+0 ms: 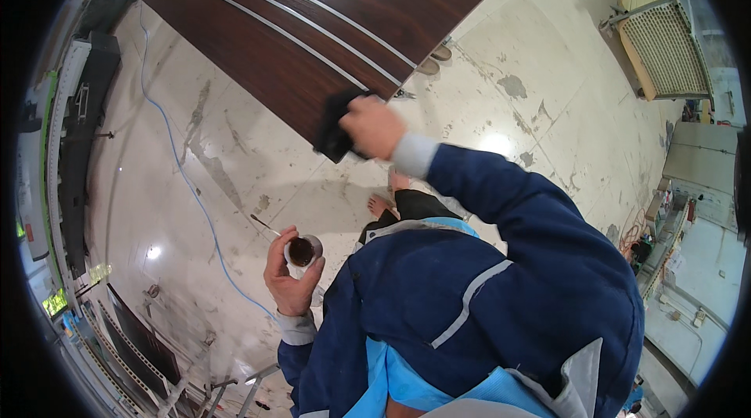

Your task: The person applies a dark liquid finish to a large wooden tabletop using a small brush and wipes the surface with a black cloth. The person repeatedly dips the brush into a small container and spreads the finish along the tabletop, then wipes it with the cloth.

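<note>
A large dark brown wood-grain panel (235,66) with several pale strips (313,54) reaches in from the upper left. My right hand (377,128), a little blurred, is closed round a bunched black cloth (334,132) at the panel's near corner. Whether the cloth presses on the surface is hard to tell. Lower down, my left hand (291,286) grips a small whitish cup (316,247) with dark brown stuff inside. A thin swab-like stick (264,224) with a dark tip sticks out beside the cup, also in that hand.
A blue hose (181,160) winds over the pale, stained floor (516,136) on the left. Racks with long dark parts (98,81) line the left side. A frame with a perforated panel (665,46) stands at upper right, pale cabinets (704,261) below it. Shoes (434,62) lie beside the panel.
</note>
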Tool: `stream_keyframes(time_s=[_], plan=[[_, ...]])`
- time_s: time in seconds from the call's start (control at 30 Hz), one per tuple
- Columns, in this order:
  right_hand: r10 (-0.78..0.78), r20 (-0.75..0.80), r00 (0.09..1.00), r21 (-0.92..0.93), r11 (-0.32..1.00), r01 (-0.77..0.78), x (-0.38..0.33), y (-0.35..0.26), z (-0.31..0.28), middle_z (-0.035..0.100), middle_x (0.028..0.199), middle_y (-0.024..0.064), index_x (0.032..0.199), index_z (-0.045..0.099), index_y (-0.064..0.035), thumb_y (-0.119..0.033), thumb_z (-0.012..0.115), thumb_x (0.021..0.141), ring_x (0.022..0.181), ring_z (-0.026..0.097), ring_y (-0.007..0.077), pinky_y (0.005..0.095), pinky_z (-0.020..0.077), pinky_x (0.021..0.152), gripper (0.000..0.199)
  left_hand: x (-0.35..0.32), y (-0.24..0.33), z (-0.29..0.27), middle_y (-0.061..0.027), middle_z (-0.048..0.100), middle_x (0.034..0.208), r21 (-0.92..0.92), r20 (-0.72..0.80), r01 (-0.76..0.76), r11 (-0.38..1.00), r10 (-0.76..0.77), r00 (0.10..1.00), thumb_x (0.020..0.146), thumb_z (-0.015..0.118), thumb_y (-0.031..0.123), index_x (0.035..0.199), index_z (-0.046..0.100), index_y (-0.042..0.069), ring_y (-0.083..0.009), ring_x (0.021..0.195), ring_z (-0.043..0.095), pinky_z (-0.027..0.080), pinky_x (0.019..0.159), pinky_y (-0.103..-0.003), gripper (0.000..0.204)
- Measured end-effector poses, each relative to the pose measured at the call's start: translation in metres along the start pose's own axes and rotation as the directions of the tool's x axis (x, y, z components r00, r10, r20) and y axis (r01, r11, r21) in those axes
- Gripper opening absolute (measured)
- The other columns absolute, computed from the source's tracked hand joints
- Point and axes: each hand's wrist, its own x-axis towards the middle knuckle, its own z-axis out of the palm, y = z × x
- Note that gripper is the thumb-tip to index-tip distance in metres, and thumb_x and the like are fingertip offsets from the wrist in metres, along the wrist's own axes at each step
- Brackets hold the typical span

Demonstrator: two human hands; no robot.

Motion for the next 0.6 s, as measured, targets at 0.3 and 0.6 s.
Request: stream_keyframes(time_s=[0.3, 0.6], plan=[[0.692, -0.478, 0.541, 0.366, 0.717, -0.593, -0.011, 0.22, -0.108, 0.075, 0.13, 0.0214, 0.13, 0.075, -0.0078, -0.041, 0.076, 0.094, 0.123, 0.07, 0.0378, 0.0462, 0.0542, 0.106, 0.049, 0.067, 0.0, -0.02, -0.0185, 0.066, 0.141, -0.028, 0.109, -0.038, 0.999, 0.041, 0.993, 0.077, 0.085, 0.013, 0.136, 0.066, -0.002, -0.0301, 0.135, 0.061, 0.047, 0.116, -0.042, 0.063], [0.587, -0.063, 0.807, 0.452, 0.738, -0.501, -0.058, -0.042, 0.018, 0.076, 0.121, 0.0154, 0.121, 0.079, -0.0095, -0.023, 0.074, 0.091, 0.114, 0.07, 0.0393, 0.0467, 0.0555, 0.102, 0.034, 0.183, -0.038, -0.085, -0.0179, 0.063, 0.148, -0.139, 0.343, -0.126, 0.982, 0.167, 0.924, 0.079, 0.084, 0.006, 0.14, 0.064, -0.002, -0.0288, 0.138, 0.06, 0.046, 0.118, -0.041, 0.065]])
